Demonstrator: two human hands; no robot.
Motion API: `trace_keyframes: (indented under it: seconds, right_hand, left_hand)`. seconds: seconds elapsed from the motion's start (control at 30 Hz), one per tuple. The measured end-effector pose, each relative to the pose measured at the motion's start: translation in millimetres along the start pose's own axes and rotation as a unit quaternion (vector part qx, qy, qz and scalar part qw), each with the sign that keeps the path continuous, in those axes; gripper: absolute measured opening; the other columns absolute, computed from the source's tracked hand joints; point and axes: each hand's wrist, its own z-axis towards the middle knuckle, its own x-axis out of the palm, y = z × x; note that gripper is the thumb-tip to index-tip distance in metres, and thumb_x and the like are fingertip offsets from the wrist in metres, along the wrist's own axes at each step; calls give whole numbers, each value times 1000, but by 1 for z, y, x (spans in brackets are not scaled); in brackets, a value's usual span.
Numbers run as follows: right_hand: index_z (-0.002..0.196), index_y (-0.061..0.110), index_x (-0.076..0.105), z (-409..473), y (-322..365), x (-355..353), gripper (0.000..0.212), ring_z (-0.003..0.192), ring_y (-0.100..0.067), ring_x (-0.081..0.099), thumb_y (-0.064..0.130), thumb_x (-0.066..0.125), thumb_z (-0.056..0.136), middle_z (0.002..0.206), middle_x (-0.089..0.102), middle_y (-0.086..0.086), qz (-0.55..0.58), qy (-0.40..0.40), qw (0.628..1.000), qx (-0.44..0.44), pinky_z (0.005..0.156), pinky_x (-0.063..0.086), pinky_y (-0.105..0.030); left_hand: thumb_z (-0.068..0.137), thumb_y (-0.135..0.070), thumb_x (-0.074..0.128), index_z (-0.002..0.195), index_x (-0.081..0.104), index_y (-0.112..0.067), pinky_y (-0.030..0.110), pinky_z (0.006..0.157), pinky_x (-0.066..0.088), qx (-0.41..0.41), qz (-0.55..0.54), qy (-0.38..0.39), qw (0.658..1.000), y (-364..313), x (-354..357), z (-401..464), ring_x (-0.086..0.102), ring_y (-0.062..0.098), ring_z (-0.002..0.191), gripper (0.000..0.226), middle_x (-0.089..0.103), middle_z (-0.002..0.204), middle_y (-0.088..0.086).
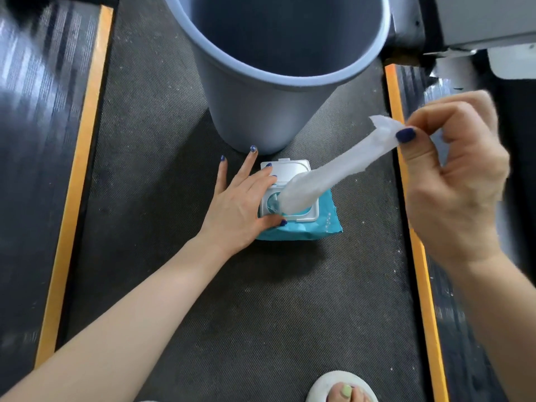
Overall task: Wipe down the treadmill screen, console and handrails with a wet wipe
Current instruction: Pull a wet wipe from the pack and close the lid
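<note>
At the near edge a foot in a pale slipper (342,387) stands on the dark treadmill belt (232,300), which runs away between two orange-edged side rails (72,175). Farther along, in the middle of the belt, lies a teal wet wipe pack (319,224) with its white flip lid (293,169) open toward the far side. The left hand (240,198) lies flat on the pack's left part, fingers (249,166) straight and spread, thumb along the near edge of the white lid frame, pressing it down. To the right and raised, the right hand (455,181) pinches the end of a white wet wipe (327,172) between thumb and curled fingers; the wipe stretches from the pack's opening up to that hand. Just beyond the pack stands a grey-blue plastic bin (261,91), its base close to the lid.
</note>
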Motion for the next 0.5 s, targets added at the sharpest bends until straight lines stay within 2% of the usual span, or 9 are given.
trace_keyframes:
  seconds: [0.1,0.17,0.2,0.27,0.33,0.37,0.5]
  right_hand:
    - [102,21,57,6,-5,-11,10,96,-3,53,29,52,105,101,55,7,43,-18,999,20,88,43,-29]
    - [111,25,59,16,-17,-24,26,99,4,55,47,47,104,107,62,7,46,-52,994,84,93,43,-19]
    - [113,20,61,21,-21,-29,35,98,6,55,50,46,103,108,64,3,38,-60,992,100,94,45,-19]
    - [111,6,61,23,-24,-31,37,94,1,56,40,48,105,103,64,-3,22,-57,994,92,92,50,-35]
    - [103,0,61,18,-13,-20,27,86,7,52,25,52,104,92,59,12,3,-43,998,46,87,47,-50]
    - [100,1,63,12,-8,-12,21,81,7,50,20,55,101,90,55,18,-5,-30,999,32,86,44,-52]
    - [90,6,66,-9,-11,15,9,75,-1,45,14,63,94,87,56,13,-21,17,1000,15,84,34,-43]
  left_hand:
    - [77,-50,77,134,57,-11,47,122,-11,-3,-4,7,1000,-1,-2,-2,11,17,153,73,51,149,3]
    - [76,-46,79,135,56,-11,52,122,-7,-5,-5,18,1000,-2,-4,-4,13,20,153,72,50,150,3]
    - [77,-45,79,137,55,-12,52,122,-6,-7,-6,25,1000,-2,-5,-5,12,19,153,73,48,151,2]
    - [79,-46,78,141,52,-12,50,123,-7,-13,-10,36,999,-3,-7,-4,8,17,154,75,45,154,3]
    - [80,-50,75,144,49,-11,50,124,-4,-16,-24,25,999,-8,-10,-4,8,16,154,80,44,155,2]
    - [80,-53,72,145,48,-11,50,124,0,-12,-36,11,999,-12,-12,-4,10,16,154,81,45,154,2]
    - [81,-58,65,140,52,-13,42,119,21,6,-105,-59,993,-38,-23,1,30,18,147,75,53,146,5]
